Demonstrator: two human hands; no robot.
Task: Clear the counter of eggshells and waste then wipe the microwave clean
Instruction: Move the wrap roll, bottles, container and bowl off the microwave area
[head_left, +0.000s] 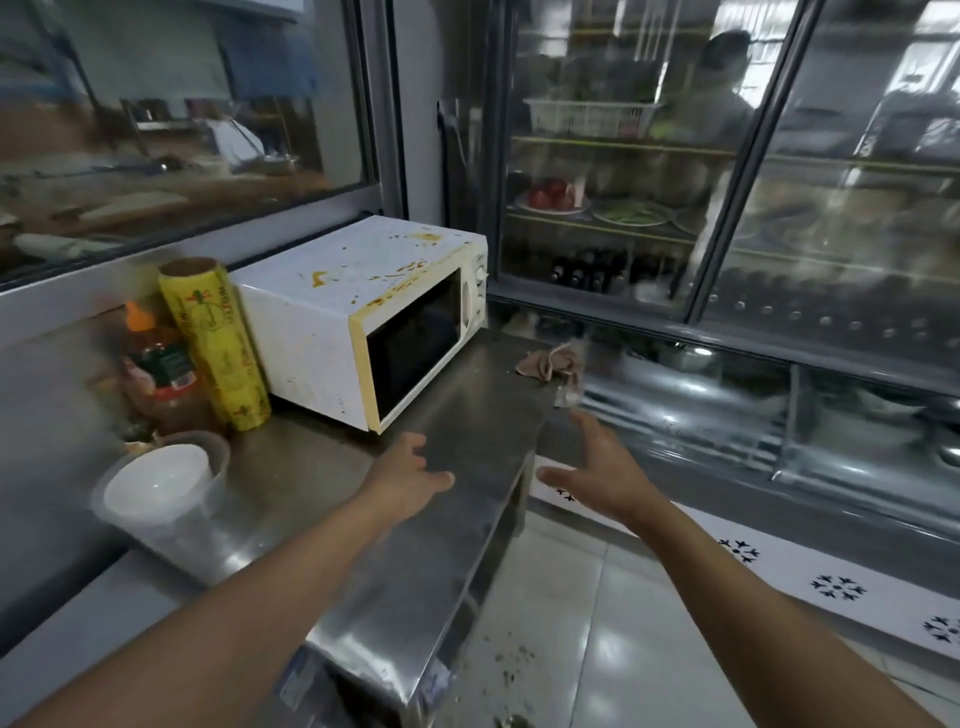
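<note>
Two hands extend over the steel counter (467, 395), both empty. Left to right: plastic container (161, 499), sauce bottle (161, 364), yellow wrap roll (215, 343), stained microwave (363, 317). Left hand (410, 475), fingers relaxed, hovers before the microwave. Right hand (597, 473), fingers spread, hangs beyond the edge below the cloth (550, 361).

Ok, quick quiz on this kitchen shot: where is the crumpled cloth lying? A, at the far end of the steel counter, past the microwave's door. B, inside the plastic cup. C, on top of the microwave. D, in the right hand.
A: the crumpled cloth lies on the far end of the steel counter, beyond the microwave, and neither hand touches it.
</note>
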